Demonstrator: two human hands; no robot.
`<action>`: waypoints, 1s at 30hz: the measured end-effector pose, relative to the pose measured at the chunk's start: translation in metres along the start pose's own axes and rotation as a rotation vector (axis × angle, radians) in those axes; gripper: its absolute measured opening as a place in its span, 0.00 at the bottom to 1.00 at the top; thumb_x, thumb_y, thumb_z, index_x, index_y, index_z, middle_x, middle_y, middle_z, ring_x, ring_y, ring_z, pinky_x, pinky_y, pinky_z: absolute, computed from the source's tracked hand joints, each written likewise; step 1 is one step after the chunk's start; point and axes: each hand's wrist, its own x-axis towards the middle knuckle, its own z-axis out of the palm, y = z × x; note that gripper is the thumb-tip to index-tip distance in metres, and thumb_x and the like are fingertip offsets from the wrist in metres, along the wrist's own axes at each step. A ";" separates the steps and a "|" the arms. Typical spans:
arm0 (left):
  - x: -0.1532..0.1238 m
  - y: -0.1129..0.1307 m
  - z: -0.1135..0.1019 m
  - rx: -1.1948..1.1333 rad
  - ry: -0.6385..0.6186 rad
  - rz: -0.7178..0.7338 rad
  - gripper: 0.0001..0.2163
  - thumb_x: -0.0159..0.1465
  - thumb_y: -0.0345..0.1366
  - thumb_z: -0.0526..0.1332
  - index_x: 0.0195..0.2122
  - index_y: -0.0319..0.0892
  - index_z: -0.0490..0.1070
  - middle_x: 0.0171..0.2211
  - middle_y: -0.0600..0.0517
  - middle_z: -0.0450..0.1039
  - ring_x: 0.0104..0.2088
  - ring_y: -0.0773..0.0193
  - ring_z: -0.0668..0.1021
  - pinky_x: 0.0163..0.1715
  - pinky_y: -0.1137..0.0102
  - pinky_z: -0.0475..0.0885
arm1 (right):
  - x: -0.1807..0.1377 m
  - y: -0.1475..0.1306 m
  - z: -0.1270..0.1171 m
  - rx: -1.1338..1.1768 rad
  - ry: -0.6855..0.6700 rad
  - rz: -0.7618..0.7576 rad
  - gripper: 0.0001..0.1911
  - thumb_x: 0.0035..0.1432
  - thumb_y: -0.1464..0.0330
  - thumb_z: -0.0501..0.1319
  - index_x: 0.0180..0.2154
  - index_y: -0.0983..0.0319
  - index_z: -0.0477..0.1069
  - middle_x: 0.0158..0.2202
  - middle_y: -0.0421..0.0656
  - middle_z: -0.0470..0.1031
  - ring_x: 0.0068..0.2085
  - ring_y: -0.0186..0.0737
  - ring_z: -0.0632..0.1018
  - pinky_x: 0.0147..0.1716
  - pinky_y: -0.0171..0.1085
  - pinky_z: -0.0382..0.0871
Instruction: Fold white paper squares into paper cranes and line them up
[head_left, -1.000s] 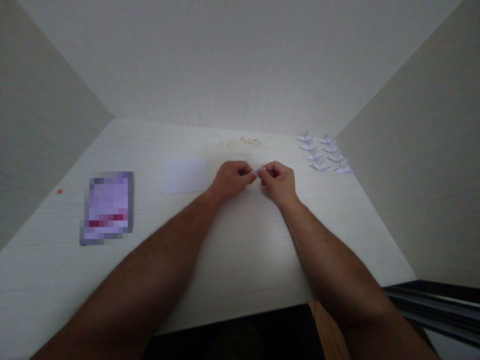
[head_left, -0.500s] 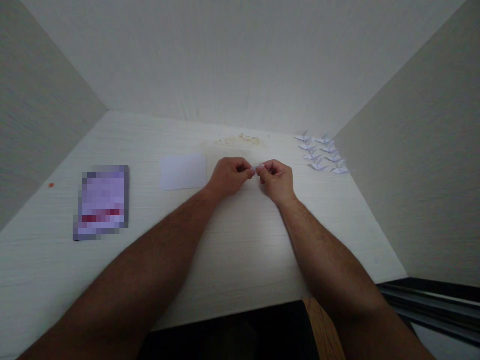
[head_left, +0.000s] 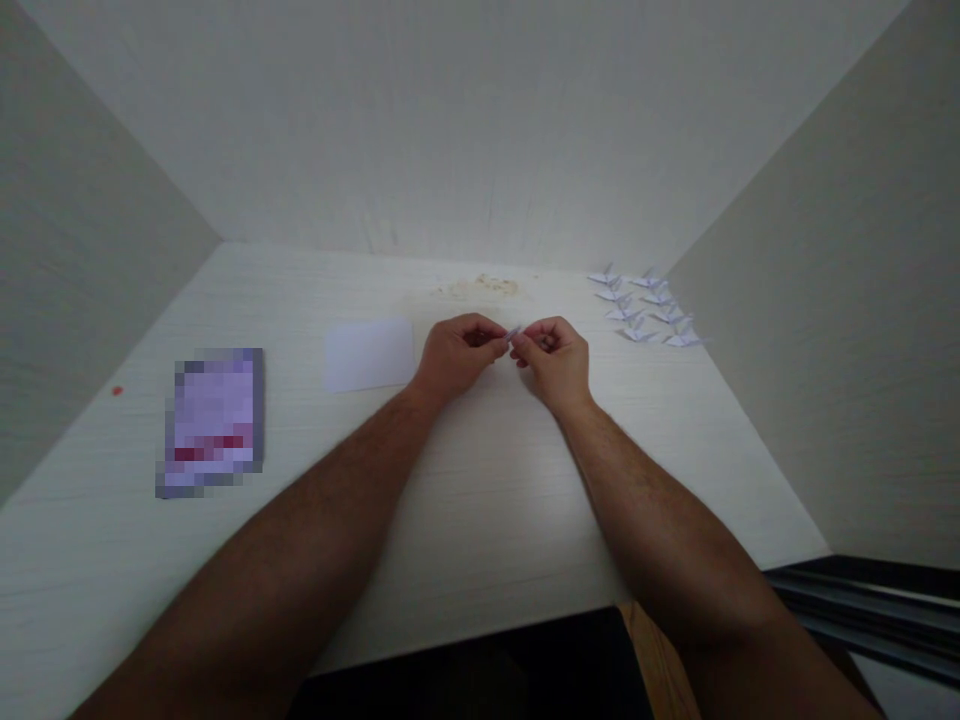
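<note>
My left hand [head_left: 455, 355] and my right hand [head_left: 553, 362] meet over the middle of the white desk [head_left: 480, 480]. Both pinch a tiny folded piece of pale paper [head_left: 514, 334] between thumb and fingertips. Only a small tip of the paper shows between the fingers; the rest is hidden. Both hands are closed round it, knuckles up, just above the desk top.
A blank white sheet of paper [head_left: 369, 353] lies left of my left hand. A pixelated purple packet [head_left: 212, 420] sits further left. Several small folded paper cranes [head_left: 645, 308] stand in rows at the back right corner. Walls enclose the desk on three sides.
The hands have stayed together on the paper, fingers working it slightly; less of the paper shows now. The view has shifted a little.
</note>
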 end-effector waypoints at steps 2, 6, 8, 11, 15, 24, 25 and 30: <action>0.000 0.000 0.000 -0.001 0.014 -0.010 0.08 0.51 0.37 0.72 0.30 0.40 0.78 0.27 0.51 0.79 0.27 0.66 0.78 0.29 0.71 0.73 | 0.000 0.001 -0.001 -0.020 -0.008 -0.003 0.13 0.47 0.60 0.71 0.29 0.59 0.70 0.24 0.37 0.76 0.25 0.33 0.76 0.25 0.35 0.72; -0.001 0.000 0.000 -0.002 0.022 -0.021 0.10 0.50 0.39 0.73 0.29 0.40 0.77 0.27 0.51 0.80 0.28 0.65 0.79 0.30 0.71 0.74 | -0.001 0.004 -0.003 -0.047 -0.016 0.001 0.13 0.47 0.60 0.72 0.29 0.60 0.73 0.24 0.37 0.77 0.24 0.33 0.75 0.25 0.35 0.71; -0.001 0.001 0.000 0.011 0.015 -0.024 0.11 0.50 0.40 0.74 0.29 0.40 0.77 0.27 0.51 0.79 0.28 0.66 0.79 0.30 0.71 0.73 | 0.000 0.005 -0.003 -0.037 -0.021 0.004 0.13 0.46 0.61 0.72 0.29 0.60 0.73 0.24 0.37 0.77 0.23 0.32 0.75 0.25 0.34 0.71; -0.001 0.003 0.000 0.027 0.006 -0.024 0.11 0.50 0.40 0.73 0.28 0.40 0.77 0.26 0.51 0.79 0.27 0.66 0.78 0.29 0.71 0.73 | 0.001 0.007 -0.003 -0.023 -0.031 0.006 0.13 0.46 0.61 0.72 0.29 0.60 0.73 0.24 0.37 0.77 0.23 0.32 0.76 0.24 0.34 0.70; -0.001 0.002 -0.001 0.025 -0.009 -0.025 0.11 0.50 0.41 0.73 0.28 0.40 0.77 0.26 0.51 0.79 0.28 0.65 0.78 0.30 0.70 0.73 | 0.001 0.007 -0.003 -0.039 -0.030 0.007 0.13 0.47 0.61 0.72 0.30 0.60 0.73 0.25 0.37 0.78 0.23 0.32 0.76 0.25 0.34 0.71; -0.001 0.003 -0.002 0.011 -0.014 -0.037 0.10 0.50 0.39 0.72 0.28 0.40 0.76 0.25 0.51 0.78 0.27 0.66 0.77 0.30 0.70 0.73 | 0.000 0.005 -0.001 0.013 -0.039 0.007 0.12 0.47 0.62 0.71 0.29 0.60 0.72 0.26 0.38 0.78 0.25 0.32 0.77 0.26 0.34 0.74; -0.001 0.004 -0.002 0.007 -0.013 -0.036 0.10 0.50 0.39 0.72 0.28 0.40 0.76 0.25 0.51 0.78 0.27 0.66 0.77 0.30 0.70 0.73 | 0.000 0.005 -0.001 0.021 -0.039 0.008 0.12 0.47 0.62 0.71 0.29 0.60 0.72 0.26 0.38 0.78 0.26 0.33 0.77 0.26 0.35 0.74; -0.002 0.004 -0.002 0.017 -0.009 -0.032 0.10 0.50 0.39 0.72 0.28 0.40 0.76 0.25 0.52 0.78 0.27 0.67 0.77 0.29 0.71 0.72 | -0.001 0.002 -0.001 -0.002 -0.036 0.036 0.11 0.48 0.61 0.70 0.31 0.60 0.73 0.26 0.38 0.78 0.25 0.33 0.77 0.26 0.35 0.74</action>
